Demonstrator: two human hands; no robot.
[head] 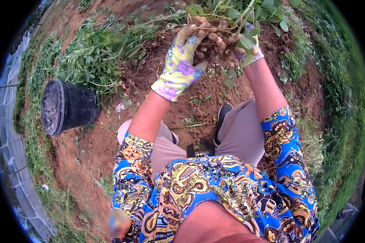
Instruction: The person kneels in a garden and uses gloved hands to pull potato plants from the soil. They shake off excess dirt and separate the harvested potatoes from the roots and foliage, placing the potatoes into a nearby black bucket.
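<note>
A peanut plant (246, 13) with green leaves and a cluster of soil-dusted peanut pods (220, 42) is at the top of the head view. My left hand (182, 63), in a yellow knitted glove with purple flowers, reaches the cluster from the left. Its fingertips are among the pods, which partly cover them, while the thumb stands apart below. My right hand (249, 56), gloved alike, is closed around the plant's stems on the right side of the pods. Leaves and pods hide most of its fingers.
A black plastic bucket (79, 104) lies tilted on the left, its dirty mouth facing left. Pulled green plants (91, 57) are heaped beyond it. Reddish loose soil (188, 103) surrounds my shoes (223, 114). Dense greenery (343, 100) grows at right; pale sheeting (18, 170) borders the far left.
</note>
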